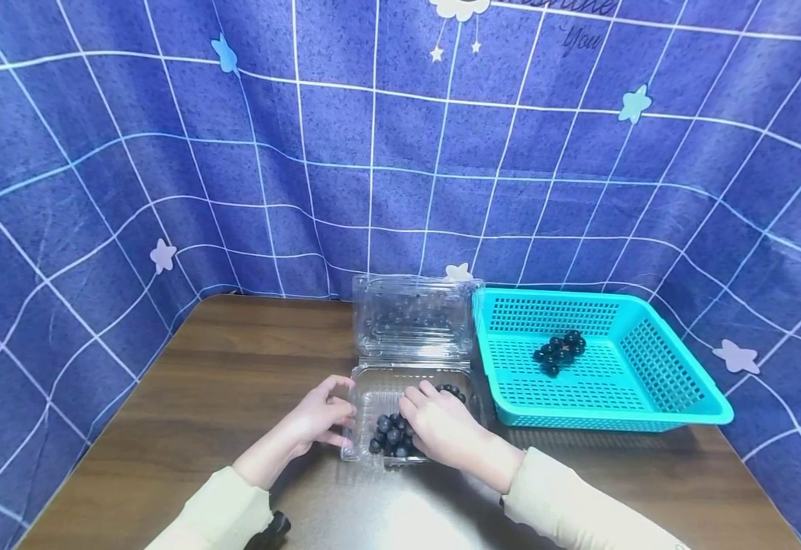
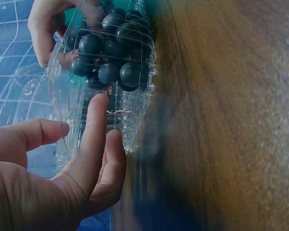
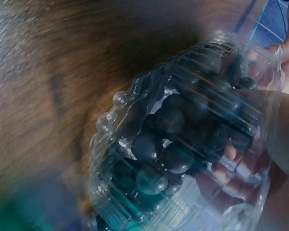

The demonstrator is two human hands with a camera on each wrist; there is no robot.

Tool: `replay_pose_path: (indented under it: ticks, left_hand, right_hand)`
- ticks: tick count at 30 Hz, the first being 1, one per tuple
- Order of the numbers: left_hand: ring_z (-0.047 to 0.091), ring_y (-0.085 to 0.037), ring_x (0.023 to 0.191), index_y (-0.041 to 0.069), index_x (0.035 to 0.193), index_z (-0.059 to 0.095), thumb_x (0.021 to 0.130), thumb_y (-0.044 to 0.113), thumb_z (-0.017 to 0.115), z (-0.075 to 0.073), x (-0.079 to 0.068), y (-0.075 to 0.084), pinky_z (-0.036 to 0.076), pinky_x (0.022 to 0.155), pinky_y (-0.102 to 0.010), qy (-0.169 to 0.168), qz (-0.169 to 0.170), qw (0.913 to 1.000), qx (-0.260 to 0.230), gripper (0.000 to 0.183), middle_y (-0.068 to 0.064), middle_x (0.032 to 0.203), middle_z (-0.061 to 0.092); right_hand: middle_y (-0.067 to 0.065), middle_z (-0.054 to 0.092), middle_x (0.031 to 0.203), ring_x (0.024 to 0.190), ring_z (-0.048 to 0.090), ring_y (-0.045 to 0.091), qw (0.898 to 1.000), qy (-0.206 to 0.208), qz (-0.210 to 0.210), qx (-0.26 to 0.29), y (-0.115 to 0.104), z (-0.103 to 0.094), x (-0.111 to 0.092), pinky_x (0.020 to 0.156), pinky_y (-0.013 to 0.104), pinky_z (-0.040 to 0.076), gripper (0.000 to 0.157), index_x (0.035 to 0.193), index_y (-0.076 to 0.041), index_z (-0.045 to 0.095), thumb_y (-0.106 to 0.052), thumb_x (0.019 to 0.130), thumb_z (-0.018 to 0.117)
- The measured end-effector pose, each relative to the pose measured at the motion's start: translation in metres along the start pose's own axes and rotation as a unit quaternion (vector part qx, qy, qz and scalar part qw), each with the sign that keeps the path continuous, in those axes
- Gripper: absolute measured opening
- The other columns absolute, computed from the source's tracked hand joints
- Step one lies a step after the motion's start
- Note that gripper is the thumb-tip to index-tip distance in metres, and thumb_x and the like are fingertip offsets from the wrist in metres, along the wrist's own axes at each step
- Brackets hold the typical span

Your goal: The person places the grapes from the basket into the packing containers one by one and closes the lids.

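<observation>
A clear plastic clamshell box [image 1: 373, 382] lies with its lid [image 1: 414, 317] raised at the back. Inside are dark round grapes [image 1: 392, 437], with more grapes at the box's right side. My left hand [image 1: 318, 416] is at the left wall, its fingers extended; in the left wrist view an index fingertip [image 2: 100, 103] touches the clear side. My right hand [image 1: 441, 428] reaches into the box from above, fingers curled at the grapes. Through the plastic, the right wrist view shows those fingers beside the grapes [image 3: 168, 120], partly blurred by the ridged wall.
To the right of the box stands a turquoise basket [image 1: 599, 416] holding a small bunch of dark grapes [image 1: 560, 351]. Both are on a brown wooden table [image 1: 256, 351]. A blue gridded cloth [image 1: 400, 153] hangs behind and at the sides.
</observation>
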State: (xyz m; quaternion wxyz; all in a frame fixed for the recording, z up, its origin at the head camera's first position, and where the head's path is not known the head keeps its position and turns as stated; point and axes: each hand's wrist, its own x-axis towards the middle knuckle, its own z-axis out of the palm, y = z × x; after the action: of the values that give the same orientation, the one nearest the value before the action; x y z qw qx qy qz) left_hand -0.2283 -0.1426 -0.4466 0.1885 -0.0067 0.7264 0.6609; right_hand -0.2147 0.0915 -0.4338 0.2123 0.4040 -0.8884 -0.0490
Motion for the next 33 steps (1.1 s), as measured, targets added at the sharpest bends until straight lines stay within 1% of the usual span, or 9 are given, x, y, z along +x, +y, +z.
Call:
replay_pose_path:
  ticks: [7, 11, 16, 18, 23, 29, 33]
  left_hand:
    - [0.059, -0.032, 0.091, 0.003, 0.133, 0.036, 0.082, -0.001, 0.054, -0.001, 0.0, 0.0, 0.06, 0.063, -0.044, 0.001, 0.0, 1.0, -0.001, 0.054, -0.019, 0.099, 0.052]
    - [0.059, -0.032, 0.09, 0.003, 0.133, 0.036, 0.082, -0.001, 0.055, -0.001, -0.001, -0.001, 0.06, 0.063, -0.044, 0.001, 0.002, 1.0, 0.0, 0.054, -0.021, 0.1, 0.053]
    - [0.058, -0.033, 0.091, 0.003, 0.133, 0.036, 0.082, 0.0, 0.055, -0.002, -0.001, -0.001, 0.06, 0.063, -0.044, -0.001, 0.003, 1.0, 0.001, 0.054, -0.022, 0.102, 0.052]
    - [0.058, -0.032, 0.091, 0.003, 0.133, 0.036, 0.083, 0.0, 0.055, -0.002, 0.0, -0.001, 0.06, 0.063, -0.044, -0.001, 0.002, 1.0, 0.001, 0.054, -0.02, 0.101, 0.052]
    - [0.058, -0.032, 0.09, 0.003, 0.132, 0.037, 0.082, -0.001, 0.055, -0.001, -0.001, 0.0, 0.06, 0.063, -0.045, 0.002, 0.0, 1.0, -0.002, 0.053, -0.017, 0.099, 0.052]
    - [0.058, -0.032, 0.09, 0.003, 0.133, 0.037, 0.082, -0.001, 0.055, 0.0, -0.002, 0.001, 0.06, 0.063, -0.044, -0.001, 0.001, 1.0, 0.001, 0.054, -0.02, 0.101, 0.051]
    - [0.058, -0.032, 0.09, 0.003, 0.133, 0.038, 0.082, -0.001, 0.055, -0.001, -0.002, 0.001, 0.06, 0.062, -0.044, 0.001, -0.002, 1.0, 0.002, 0.054, -0.02, 0.102, 0.052]
  right_hand:
    - [-0.001, 0.059, 0.096, 0.085, 0.055, 0.018, 1.0, 0.002, -0.015, -0.001, 0.003, -0.004, -0.001, 0.059, 0.029, 0.051, 0.039, 0.098, -0.014, 0.058, -0.03, 0.068, 0.076]
    - [-0.002, 0.06, 0.098, 0.086, 0.054, 0.017, 1.0, 0.002, -0.024, 0.004, 0.004, -0.007, -0.001, 0.061, 0.03, 0.052, 0.038, 0.1, -0.015, 0.058, -0.032, 0.07, 0.074]
    - [-0.003, 0.06, 0.1, 0.089, 0.054, 0.017, 0.999, -0.014, -0.033, 0.007, 0.006, -0.012, -0.003, 0.064, 0.03, 0.051, 0.038, 0.101, -0.016, 0.057, -0.035, 0.071, 0.073]
    - [-0.004, 0.059, 0.099, 0.089, 0.053, 0.016, 0.999, -0.019, -0.035, 0.01, 0.006, -0.015, -0.004, 0.064, 0.03, 0.051, 0.037, 0.1, -0.017, 0.057, -0.035, 0.072, 0.073]
    - [-0.006, 0.057, 0.093, 0.085, 0.053, 0.016, 0.999, -0.018, -0.037, 0.015, 0.011, -0.026, -0.006, 0.062, 0.029, 0.049, 0.034, 0.096, -0.018, 0.057, -0.036, 0.072, 0.074]
    - [-0.006, 0.055, 0.091, 0.084, 0.051, 0.015, 0.999, -0.019, -0.042, 0.008, 0.02, -0.041, -0.007, 0.058, 0.026, 0.046, 0.034, 0.097, -0.018, 0.057, -0.035, 0.072, 0.073]
    - [-0.005, 0.056, 0.09, 0.082, 0.052, 0.014, 0.999, -0.005, -0.046, 0.005, 0.026, -0.049, -0.007, 0.059, 0.026, 0.047, 0.033, 0.096, -0.017, 0.057, -0.032, 0.071, 0.074]
